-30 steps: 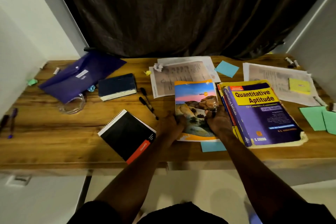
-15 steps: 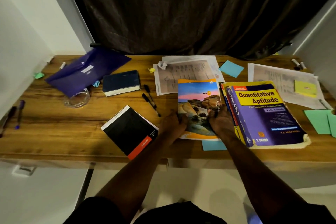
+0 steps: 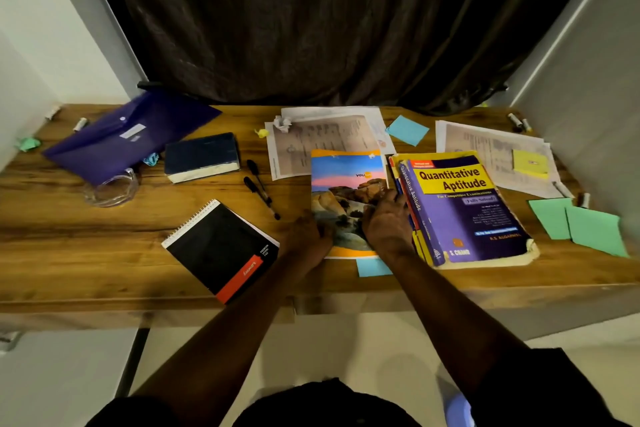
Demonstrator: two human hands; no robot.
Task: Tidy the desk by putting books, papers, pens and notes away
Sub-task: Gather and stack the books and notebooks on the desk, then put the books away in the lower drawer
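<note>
Task barely begun: both hands (image 3: 349,229) press flat, unclenched, on the landscape-cover book (image 3: 346,184); books, papers, pens, notes remain scattered.

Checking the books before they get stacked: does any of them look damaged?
Yes. The Quantitative Aptitude book at the right has a torn, frayed cover at its near right corner, with curled pages showing. The landscape-cover book under both hands looks intact where visible.

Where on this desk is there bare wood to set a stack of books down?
Bare wood lies along the near left of the desk, between the glass dish and the spiral notebook. The right half, around the Quantitative Aptitude book and green notes, is crowded.
</note>
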